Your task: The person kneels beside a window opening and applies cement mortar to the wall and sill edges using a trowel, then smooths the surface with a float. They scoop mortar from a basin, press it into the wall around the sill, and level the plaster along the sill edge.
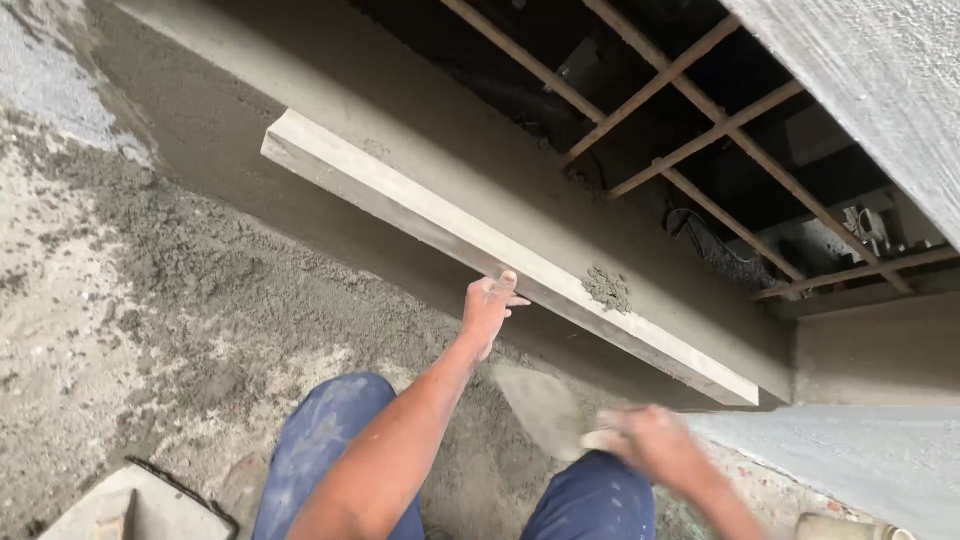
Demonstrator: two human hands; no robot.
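Head view shows the left hand [487, 305] clamped on the near edge of a long straightedge board [500, 250], thumb over the top face and fingers curled underneath, about midway along its length. That board lies diagonally on a band of freshly smoothed wet mortar [400, 160] beside the rougher, crumbly screed [200, 290]. It looks rigid and fairly heavy for one hand, pale and gritty with cement film, so likely slick where wet; a mid-length hold near the balance point, as taken here, seems the sensible place to keep it level. A small lump of mortar [607, 289] sits on its top face to the right of the hand.

The left arm reaches straight forward from between the knees, wrist slightly cocked upward. The right hand [650, 440] is blurred but appears closed around the handle of a trowel [540, 408], whose broad grey blade points left and up toward the board; the blade would be thin, stiff and light. Blue work trousers [330, 440] cover both knees below. Beyond the mortar band, rusty rebar bars [700, 130] cross a dark opening, and a plastered wall [880, 90] rises at right.
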